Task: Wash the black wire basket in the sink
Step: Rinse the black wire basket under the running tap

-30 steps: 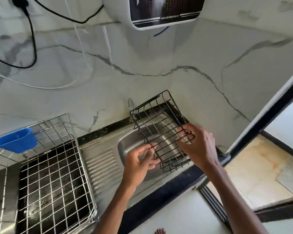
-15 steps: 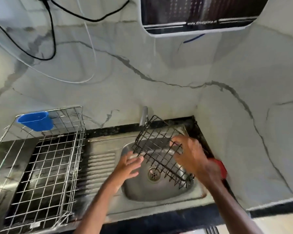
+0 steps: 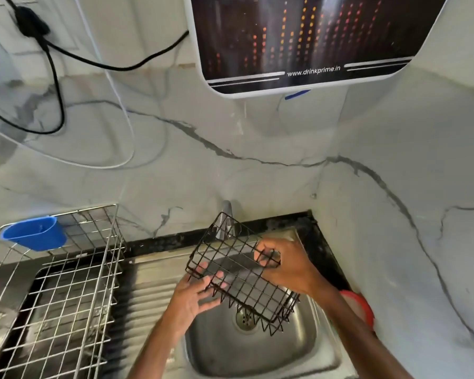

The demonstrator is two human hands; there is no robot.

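The black wire basket (image 3: 238,272) is held up between both hands over the sink (image 3: 219,348), tilted, so that its far corner rises in front of the tap (image 3: 226,214) and its near end hangs low over the drain (image 3: 243,320). The right hand (image 3: 288,266) has it by the upper right edge: its fingers are curled in through the wires and clamp the rim, with the back of the hand turned upward. The left hand (image 3: 195,296) lies at the basket's lower left corner with its fingers fairly straight and a little spread, and the fingertips show through the mesh as they press against the wires from the underside. Whether the left thumb touches the wire I cannot tell. The basket seems to hang free of the basin, though the low end comes near the steel. Just left of the left hand runs the ribbed drainboard (image 3: 153,280), and beyond it, well to the left, stands a steel dish rack (image 3: 66,296) with a blue cup (image 3: 34,232) hooked on its far rim. Behind the right forearm, against the marble wall (image 3: 257,138), sits something round and red (image 3: 360,305), partly hidden by the arm. High above both hands a water purifier (image 3: 312,36) is fixed to the wall, and up to the left of the hands a black cable (image 3: 56,77) and a thin white tube (image 3: 121,116) loop down across the marble.
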